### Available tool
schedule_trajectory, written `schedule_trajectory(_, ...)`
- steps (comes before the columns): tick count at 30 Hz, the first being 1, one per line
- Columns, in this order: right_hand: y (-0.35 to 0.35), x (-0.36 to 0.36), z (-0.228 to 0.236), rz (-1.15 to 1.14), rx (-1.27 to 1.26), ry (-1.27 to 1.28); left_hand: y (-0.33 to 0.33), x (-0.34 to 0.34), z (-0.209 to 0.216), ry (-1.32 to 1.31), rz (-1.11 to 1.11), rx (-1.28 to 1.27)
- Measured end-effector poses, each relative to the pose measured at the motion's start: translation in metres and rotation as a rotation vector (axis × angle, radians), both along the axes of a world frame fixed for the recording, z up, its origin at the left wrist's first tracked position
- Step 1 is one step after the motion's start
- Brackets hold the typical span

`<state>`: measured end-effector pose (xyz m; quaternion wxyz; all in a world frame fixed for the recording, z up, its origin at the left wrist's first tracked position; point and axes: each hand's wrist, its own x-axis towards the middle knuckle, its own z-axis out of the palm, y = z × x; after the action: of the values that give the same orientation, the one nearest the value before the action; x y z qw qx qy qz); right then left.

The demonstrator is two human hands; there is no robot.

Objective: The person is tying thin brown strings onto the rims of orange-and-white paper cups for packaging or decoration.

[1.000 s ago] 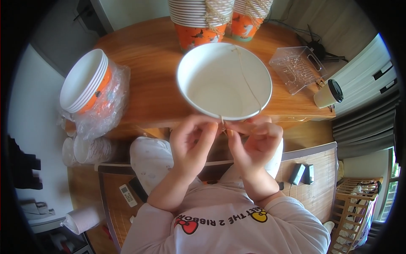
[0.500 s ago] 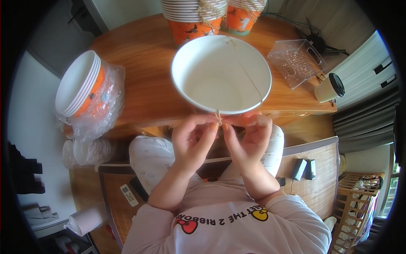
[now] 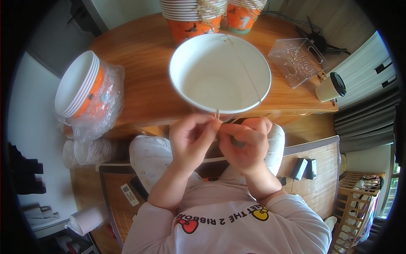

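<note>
A large white-lined paper bucket stands at the table's near edge, its open top facing me. Thin twine crosses its mouth from the far rim to the near right rim. At the near rim a small loop of twine stands up, pinched between the thumb and index finger of my left hand. Close beside it, my right hand is closed, its fingers curled around the twine and its fingertips meeting the left ones. The knot itself is hidden by my fingers.
Orange patterned bucket stacks with twine stand at the back. More buckets in clear plastic lie left. A clear plastic basket and a lidded cup are at right. A remote lies on the mat below.
My right hand has turned and curled its fingers more tightly, its fingertips shifting behind the left thumb. The bucket has shifted slightly up and left. My left hand keeps its pinch.
</note>
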<state>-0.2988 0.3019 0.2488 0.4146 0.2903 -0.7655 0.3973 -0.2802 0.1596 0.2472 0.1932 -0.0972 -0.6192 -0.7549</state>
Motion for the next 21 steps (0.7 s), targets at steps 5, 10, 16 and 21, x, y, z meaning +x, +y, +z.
schedule_trajectory(5, 0.004, 0.000, 0.000, 0.045, 0.006, 0.039, 0.000, 0.004, 0.006, -0.088, -0.032, 0.145)
schedule_trajectory(10, 0.005, -0.002, 0.004, 0.080, -0.024, 0.030, -0.007, 0.007, 0.005, -0.102, -0.063, 0.122)
schedule_trajectory(16, 0.008, 0.000, 0.010, 0.111, -0.024, -0.008, -0.010, 0.009, -0.004, -0.026, -0.076, -0.077)
schedule_trajectory(21, 0.014, 0.002, 0.015, 0.153, 0.082, -0.064, -0.009, 0.005, -0.004, -0.081, -0.087, 0.048)
